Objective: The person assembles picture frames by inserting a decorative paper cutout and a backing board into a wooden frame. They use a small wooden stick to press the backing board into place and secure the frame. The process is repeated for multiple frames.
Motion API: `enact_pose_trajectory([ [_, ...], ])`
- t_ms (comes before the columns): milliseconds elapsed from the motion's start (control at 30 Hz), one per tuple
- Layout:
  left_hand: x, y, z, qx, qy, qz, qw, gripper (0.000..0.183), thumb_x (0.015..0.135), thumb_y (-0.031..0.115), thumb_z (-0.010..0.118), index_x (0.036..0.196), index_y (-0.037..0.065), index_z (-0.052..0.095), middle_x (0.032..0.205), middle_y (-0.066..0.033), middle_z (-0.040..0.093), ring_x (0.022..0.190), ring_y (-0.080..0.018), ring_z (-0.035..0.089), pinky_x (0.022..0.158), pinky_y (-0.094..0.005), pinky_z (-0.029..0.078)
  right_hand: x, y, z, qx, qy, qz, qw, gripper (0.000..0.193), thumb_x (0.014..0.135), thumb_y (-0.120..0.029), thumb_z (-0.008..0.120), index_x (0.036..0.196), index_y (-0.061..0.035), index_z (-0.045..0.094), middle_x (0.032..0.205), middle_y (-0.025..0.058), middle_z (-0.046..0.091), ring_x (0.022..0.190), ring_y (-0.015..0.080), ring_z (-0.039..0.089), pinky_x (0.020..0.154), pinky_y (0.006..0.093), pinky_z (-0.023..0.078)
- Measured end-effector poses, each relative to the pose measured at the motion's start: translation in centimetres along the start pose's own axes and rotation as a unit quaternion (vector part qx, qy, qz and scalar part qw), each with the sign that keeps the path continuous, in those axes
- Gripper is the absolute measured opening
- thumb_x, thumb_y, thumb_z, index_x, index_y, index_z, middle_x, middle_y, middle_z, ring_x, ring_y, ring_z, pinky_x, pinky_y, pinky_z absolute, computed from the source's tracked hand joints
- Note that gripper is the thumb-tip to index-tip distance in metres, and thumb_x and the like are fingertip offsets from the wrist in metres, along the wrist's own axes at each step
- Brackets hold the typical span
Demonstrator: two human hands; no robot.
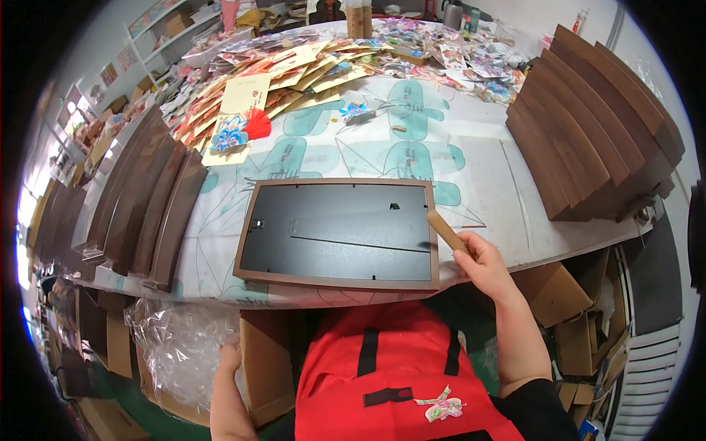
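Observation:
A brown picture frame (433, 259) lies on the table in front of me, its black backing board (331, 228) facing up. Small metal tabs run along the inner edges, and a stand flap is outlined in the board. My right hand (483, 266) grips a flat brown wooden stick (446, 231), whose far end is at the frame's right edge. Below the table's front edge, my left hand (231, 357) hangs over an open cardboard box beside crumpled clear plastic film (184, 345). Its fingers do not show clearly.
Brown frames stand in rows at the left (129, 206) and right (588, 140). Beyond lie a heap of cream cards (287, 73) and a blue flower ornament with a red fan (234, 136). Cardboard boxes (551, 290) sit under the table at the right.

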State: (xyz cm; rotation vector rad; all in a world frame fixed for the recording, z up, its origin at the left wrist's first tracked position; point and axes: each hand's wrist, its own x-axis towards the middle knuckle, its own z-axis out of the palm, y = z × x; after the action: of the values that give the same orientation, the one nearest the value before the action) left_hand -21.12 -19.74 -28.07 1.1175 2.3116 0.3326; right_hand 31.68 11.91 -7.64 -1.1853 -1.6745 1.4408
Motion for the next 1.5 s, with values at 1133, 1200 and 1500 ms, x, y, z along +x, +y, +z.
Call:
enact_pose_trajectory([
  [1133, -2.7, 40.1, -2.8, -0.035, 0.086, 0.472, 0.877, 0.037, 0.068, 0.024, 0.076, 0.098, 0.011, 0.062, 0.089, -0.0023, 0.056, 0.091, -0.0219, 0.052, 0.078, -0.0357, 0.035, 3.9, -5.7, 3.8, -0.454, -0.195, -0.159, 0.855, 0.020, 0.083, -0.028, 0.061, 0.080, -0.0097, 0.068, 0.062, 0.0135, 0.061, 0.062, 0.0329, 0.061, 0.057, 0.0411, 0.047],
  [1200, -2.7, 40.2, -2.7, -0.037, 0.090, 0.477, 0.873, 0.033, 0.068, 0.023, 0.076, 0.095, 0.011, 0.061, 0.086, -0.0018, 0.055, 0.088, -0.0217, 0.052, 0.076, -0.0358, 0.035, 3.8, -6.0, 3.6, -0.440, -0.213, -0.158, 0.858, 0.021, 0.083, -0.030, 0.060, 0.079, -0.0103, 0.067, 0.062, 0.0148, 0.060, 0.063, 0.0343, 0.061, 0.057, 0.0431, 0.046],
  [1500, -2.6, 39.1, -1.3, -0.088, 0.114, 0.513, 0.846, 0.027, 0.069, 0.016, 0.075, 0.090, 0.010, 0.058, 0.080, -0.0027, 0.058, 0.080, -0.0226, 0.055, 0.071, -0.0359, 0.038, -1.8, -3.5, 4.9, -0.579, 0.011, -0.409, 0.705, 0.008, 0.077, -0.018, 0.065, 0.082, -0.0142, 0.059, 0.060, 0.0026, 0.045, 0.050, 0.0208, 0.053, 0.046, 0.0321, 0.040],
])
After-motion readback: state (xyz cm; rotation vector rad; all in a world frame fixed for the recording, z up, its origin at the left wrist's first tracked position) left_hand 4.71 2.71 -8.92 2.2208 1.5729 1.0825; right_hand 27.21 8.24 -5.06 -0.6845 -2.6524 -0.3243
